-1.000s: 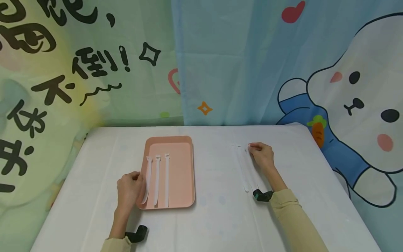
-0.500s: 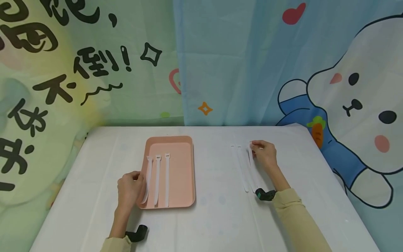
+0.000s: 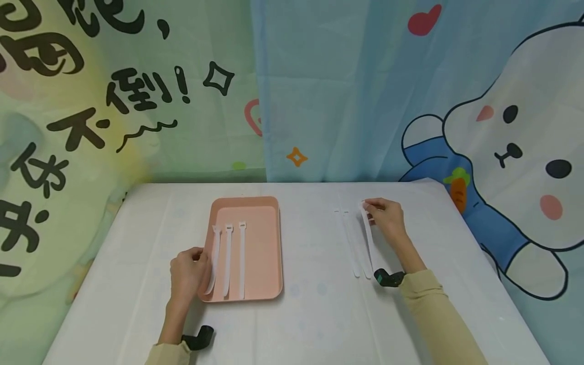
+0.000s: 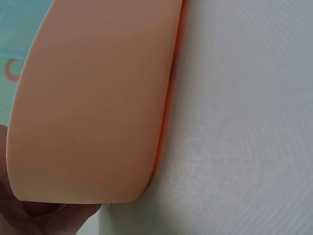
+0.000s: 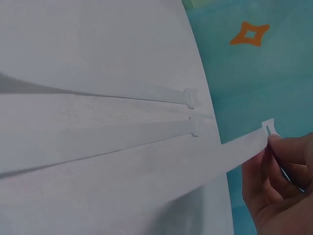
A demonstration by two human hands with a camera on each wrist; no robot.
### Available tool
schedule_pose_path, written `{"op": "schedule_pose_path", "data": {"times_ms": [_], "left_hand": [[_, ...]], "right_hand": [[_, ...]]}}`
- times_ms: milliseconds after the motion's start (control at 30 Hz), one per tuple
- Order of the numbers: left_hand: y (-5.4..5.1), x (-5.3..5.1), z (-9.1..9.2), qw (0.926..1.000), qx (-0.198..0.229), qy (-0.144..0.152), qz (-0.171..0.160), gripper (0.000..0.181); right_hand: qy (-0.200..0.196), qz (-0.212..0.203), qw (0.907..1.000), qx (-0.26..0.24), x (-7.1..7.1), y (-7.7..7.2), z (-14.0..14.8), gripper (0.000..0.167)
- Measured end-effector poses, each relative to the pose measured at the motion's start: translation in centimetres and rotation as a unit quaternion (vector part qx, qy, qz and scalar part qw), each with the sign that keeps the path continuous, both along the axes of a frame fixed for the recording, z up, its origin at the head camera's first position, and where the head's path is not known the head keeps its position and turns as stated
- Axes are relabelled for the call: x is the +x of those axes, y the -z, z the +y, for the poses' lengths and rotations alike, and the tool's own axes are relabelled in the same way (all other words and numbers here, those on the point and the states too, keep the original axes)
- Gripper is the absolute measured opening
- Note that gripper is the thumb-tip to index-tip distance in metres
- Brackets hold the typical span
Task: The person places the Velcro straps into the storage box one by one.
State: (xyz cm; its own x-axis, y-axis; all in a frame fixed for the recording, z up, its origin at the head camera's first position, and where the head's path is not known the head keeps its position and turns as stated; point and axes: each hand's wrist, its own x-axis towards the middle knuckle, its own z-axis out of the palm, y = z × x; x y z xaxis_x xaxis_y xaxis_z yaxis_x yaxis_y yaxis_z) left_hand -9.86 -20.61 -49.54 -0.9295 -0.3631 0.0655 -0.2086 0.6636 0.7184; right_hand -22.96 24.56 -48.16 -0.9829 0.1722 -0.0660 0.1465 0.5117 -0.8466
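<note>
In the head view my left hand grips the left rim of a pink tray; in the left wrist view the fingers are partly hidden behind the tray's side wall. Three white cable straps with slotted heads lie lengthwise on the tray, the right-hand strap being the straightest. My right hand pinches another white cable strap by its slotted head, between thumb and fingers. That end is lifted off the table, and the strap slants down toward me.
Two more white straps lie on the white table left of the held one, their heads at the far end; one strap is nearest it. A printed curtain hangs behind the table's far edge.
My right hand has moved slightly up and to the right, lifting the head of the strap away from the neighbouring straps. The left hand and tray have stayed in place.
</note>
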Motion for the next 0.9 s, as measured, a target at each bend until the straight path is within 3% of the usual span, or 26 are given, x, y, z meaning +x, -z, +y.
{"op": "schedule_pose_path", "data": {"times_ms": [233, 567, 900], "left_hand": [[0.0, 0.0, 0.0, 1.0, -0.001, -0.002, -0.004, 0.024], [0.0, 0.1, 0.0, 1.0, -0.001, -0.002, 0.003, 0.023], [-0.2, -0.1, 0.1, 1.0, -0.004, -0.003, -0.003, 0.024]], "right_hand": [[-0.013, 0.006, 0.9995, -0.029, 0.2, -0.6, 0.1, 0.035], [-0.037, -0.027, 0.9936, -0.103, 0.7, -1.6, -1.6, 0.042], [-0.056, -0.038, 0.9892, -0.13, 0.8, -1.6, -3.8, 0.042]]}}
